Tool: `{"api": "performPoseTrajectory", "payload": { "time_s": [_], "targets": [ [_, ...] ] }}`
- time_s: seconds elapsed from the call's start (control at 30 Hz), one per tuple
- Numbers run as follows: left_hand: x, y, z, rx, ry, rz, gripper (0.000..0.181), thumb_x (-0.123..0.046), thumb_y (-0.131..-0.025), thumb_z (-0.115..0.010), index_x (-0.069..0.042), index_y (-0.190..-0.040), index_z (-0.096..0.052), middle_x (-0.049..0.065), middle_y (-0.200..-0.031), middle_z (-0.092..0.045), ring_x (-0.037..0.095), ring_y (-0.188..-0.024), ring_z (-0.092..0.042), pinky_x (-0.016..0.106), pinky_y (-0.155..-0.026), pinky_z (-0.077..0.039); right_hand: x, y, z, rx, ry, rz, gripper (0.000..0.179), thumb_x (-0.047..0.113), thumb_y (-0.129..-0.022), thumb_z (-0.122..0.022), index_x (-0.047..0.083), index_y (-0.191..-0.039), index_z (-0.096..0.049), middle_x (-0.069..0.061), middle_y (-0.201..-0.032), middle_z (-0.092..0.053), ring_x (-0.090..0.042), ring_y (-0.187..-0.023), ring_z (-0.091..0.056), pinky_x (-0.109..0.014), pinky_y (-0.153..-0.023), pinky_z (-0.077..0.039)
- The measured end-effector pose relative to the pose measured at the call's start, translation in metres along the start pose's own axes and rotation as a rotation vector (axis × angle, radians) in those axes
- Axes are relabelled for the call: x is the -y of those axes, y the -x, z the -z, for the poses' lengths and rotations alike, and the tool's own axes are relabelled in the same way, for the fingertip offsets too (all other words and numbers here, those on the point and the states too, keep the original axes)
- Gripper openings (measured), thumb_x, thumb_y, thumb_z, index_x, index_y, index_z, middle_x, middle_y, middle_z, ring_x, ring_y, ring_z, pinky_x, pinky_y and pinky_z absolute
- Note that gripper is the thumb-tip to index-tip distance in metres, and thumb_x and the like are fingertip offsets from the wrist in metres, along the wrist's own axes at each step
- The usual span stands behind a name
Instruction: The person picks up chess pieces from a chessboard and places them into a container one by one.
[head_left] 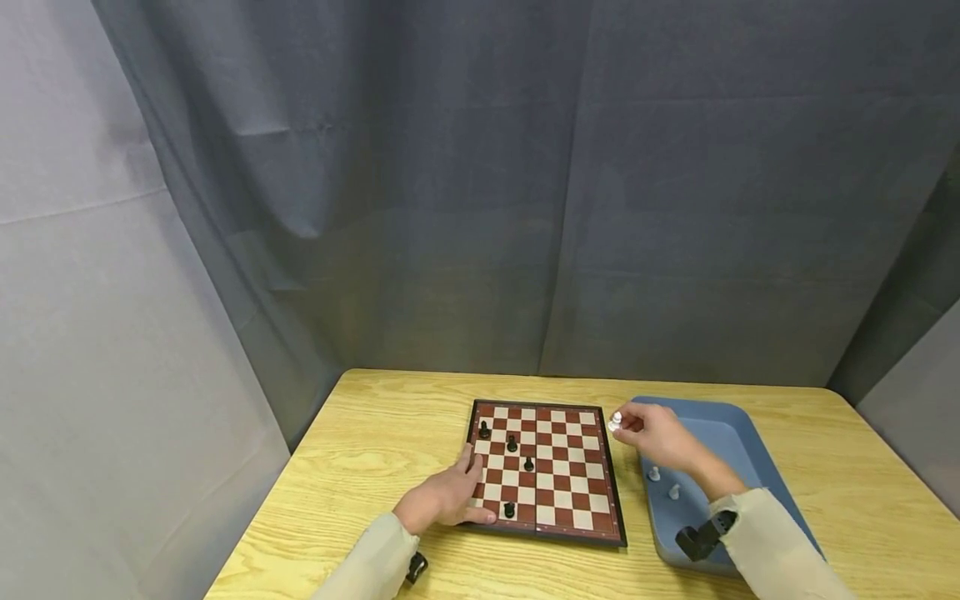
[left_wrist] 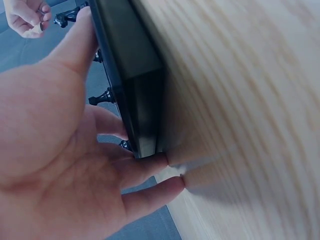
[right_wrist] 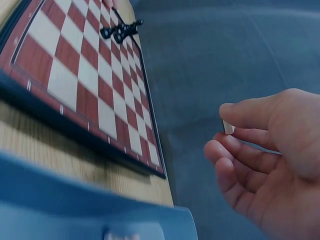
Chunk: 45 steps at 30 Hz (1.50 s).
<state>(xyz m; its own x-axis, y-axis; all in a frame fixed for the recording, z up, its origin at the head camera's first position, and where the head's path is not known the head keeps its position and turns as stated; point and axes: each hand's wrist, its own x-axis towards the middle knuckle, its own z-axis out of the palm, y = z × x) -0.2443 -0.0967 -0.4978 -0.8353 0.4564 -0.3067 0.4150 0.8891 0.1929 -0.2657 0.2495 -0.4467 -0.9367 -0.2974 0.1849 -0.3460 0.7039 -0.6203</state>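
My right hand (head_left: pixel 660 435) pinches a white chess piece (head_left: pixel 617 419) between thumb and fingertips, in the air beside the board's right edge; in the right wrist view the fingers hide most of the piece. The red-and-white chessboard (head_left: pixel 573 471) has a dark rim. At its near left corner rests my left hand (head_left: pixel 447 494), fingers spread along the left edge and thumb over the near edge. The left wrist view shows two fingertips touching the table past the board's black side (left_wrist: pixel 127 55). Several black chess pieces stand on the left half, one (head_left: pixel 510 509) close to the thumb.
A blue tray (head_left: pixel 720 425) lies right of the board, under my right forearm. Two white chess pieces, one (head_left: pixel 654 473) by the tray's left wall and another (head_left: pixel 673 492) nearer me, are inside. A grey curtain (head_left: pixel 465 208) hangs behind the wooden table (head_left: pixel 405 400).
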Motion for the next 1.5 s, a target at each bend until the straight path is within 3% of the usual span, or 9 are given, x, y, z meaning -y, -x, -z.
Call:
{"api": "performPoseTrajectory", "payload": {
  "time_s": [0.17, 0.37, 0.6, 0.97, 1.17, 1.5],
  "targets": [
    [0.0, 0.001, 0.001, -0.001, -0.004, 0.004, 0.097, -0.062, -0.08, -0.057, -0.005, -0.151, -0.021, 0.019, -0.156, -0.004, 0.032, -0.132, -0.037, 0.028, -0.075, -0.048, -0.01, 0.007, 0.009, -0.007, -0.005, -0.016, 0.005, 0.011, -0.09, -0.065, 0.007, -0.088, -0.063, 0.0, -0.079, -0.06, -0.016, -0.072, -0.055, -0.031, -0.06, -0.047],
    [-0.001, 0.001, 0.001, -0.003, -0.003, 0.002, 0.097, -0.063, -0.08, -0.056, -0.006, -0.151, -0.021, 0.019, -0.156, -0.005, 0.032, -0.132, -0.038, 0.03, -0.08, -0.049, -0.022, 0.014, 0.02, 0.015, 0.004, -0.071, 0.014, 0.013, -0.091, -0.064, 0.009, -0.081, -0.056, -0.002, -0.076, -0.055, -0.016, -0.066, -0.048, -0.03, -0.055, -0.04],
    [-0.001, 0.001, 0.001, -0.004, 0.013, 0.006, 0.098, -0.063, -0.08, -0.057, -0.006, -0.151, -0.021, 0.018, -0.156, -0.004, 0.032, -0.132, -0.037, 0.032, -0.084, -0.048, -0.037, 0.021, 0.03, 0.036, 0.002, -0.107, 0.013, 0.018, -0.092, -0.064, 0.006, -0.09, -0.061, -0.004, -0.084, -0.06, -0.019, -0.075, -0.055, -0.032, -0.06, -0.044],
    [0.0, 0.001, 0.003, 0.002, 0.0, 0.003, 0.097, -0.062, -0.081, -0.056, -0.006, -0.151, -0.02, 0.019, -0.156, -0.004, 0.032, -0.131, -0.039, 0.029, -0.077, -0.048, -0.067, 0.03, 0.035, 0.019, 0.057, -0.158, 0.011, 0.016, -0.089, -0.067, 0.006, -0.089, -0.062, -0.002, -0.083, -0.06, -0.017, -0.074, -0.053, -0.033, -0.06, -0.044],
    [0.002, 0.001, 0.002, 0.005, -0.005, 0.002, 0.097, -0.062, -0.081, -0.056, -0.006, -0.151, -0.02, 0.018, -0.156, -0.004, 0.031, -0.13, -0.04, 0.025, -0.067, -0.047, -0.079, 0.035, 0.038, 0.02, 0.064, -0.179, 0.012, 0.015, -0.089, -0.067, 0.005, -0.088, -0.062, -0.003, -0.083, -0.06, -0.017, -0.073, -0.052, -0.034, -0.06, -0.043],
    [0.002, 0.0, 0.001, 0.001, -0.005, 0.004, 0.097, -0.063, -0.08, -0.056, -0.006, -0.151, -0.02, 0.018, -0.156, -0.004, 0.031, -0.131, -0.039, 0.026, -0.07, -0.047, -0.092, 0.04, 0.036, 0.037, 0.068, -0.221, 0.011, 0.014, -0.088, -0.067, 0.004, -0.09, -0.064, -0.004, -0.083, -0.059, -0.018, -0.073, -0.051, -0.034, -0.06, -0.043]
  ]
}}
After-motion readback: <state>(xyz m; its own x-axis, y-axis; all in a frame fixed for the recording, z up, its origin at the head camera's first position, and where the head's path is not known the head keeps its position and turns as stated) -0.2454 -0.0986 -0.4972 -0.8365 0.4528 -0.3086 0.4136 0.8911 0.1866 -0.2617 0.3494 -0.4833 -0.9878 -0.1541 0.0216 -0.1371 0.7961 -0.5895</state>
